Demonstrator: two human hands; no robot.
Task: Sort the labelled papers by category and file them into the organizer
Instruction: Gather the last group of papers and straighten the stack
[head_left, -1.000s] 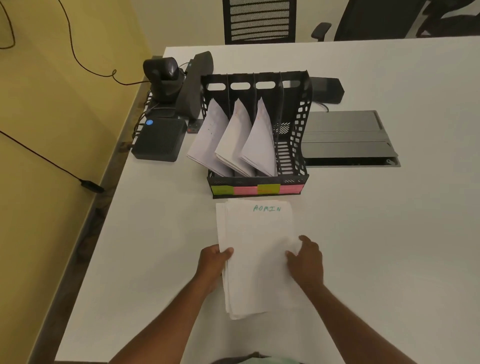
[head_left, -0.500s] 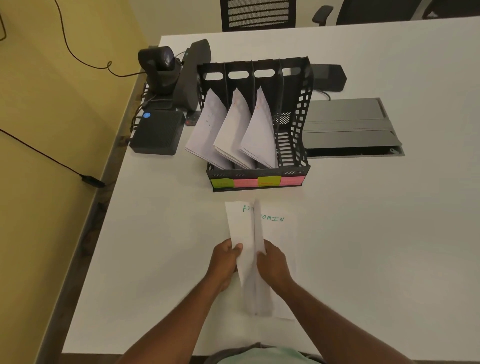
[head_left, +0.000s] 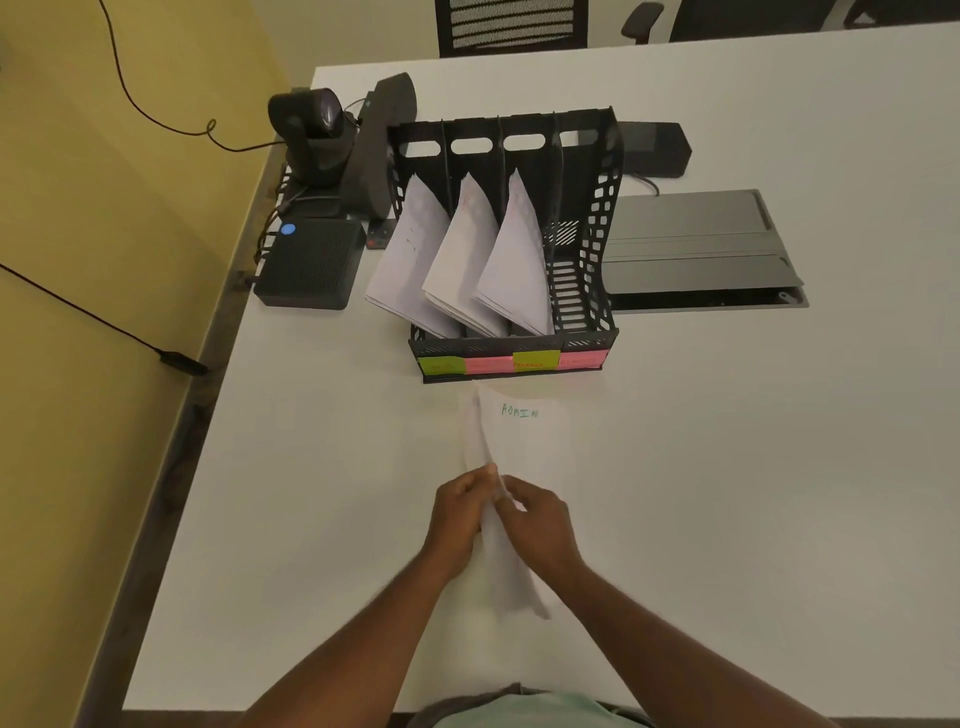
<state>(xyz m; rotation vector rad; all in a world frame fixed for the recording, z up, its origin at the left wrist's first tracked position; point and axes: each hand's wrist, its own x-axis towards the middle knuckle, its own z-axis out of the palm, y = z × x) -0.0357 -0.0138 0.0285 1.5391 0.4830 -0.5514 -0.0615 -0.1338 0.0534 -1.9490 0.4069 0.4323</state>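
A stack of white papers (head_left: 524, 441) with "ADMIN" written in green on the top sheet stands on edge on the white table, in front of the black organizer (head_left: 587, 291). My left hand (head_left: 460, 512) and my right hand (head_left: 537, 525) grip the stack from either side near its lower half. The organizer has several slots; the three left slots hold leaning white papers (head_left: 457, 260), the right slot holds none. Green, pink and yellow sticky labels (head_left: 511, 362) run along its front edge.
A black camera (head_left: 311, 135), a speaker bar and a small black box (head_left: 311, 262) stand left of the organizer near the table's left edge. A grey cable hatch (head_left: 696, 249) lies flush in the table to the right. Office chairs stand beyond the far edge.
The flat stack was gathered between both hands and raised onto its edge. The hands came together at its middle, and the stack shifted slightly toward the organizer.
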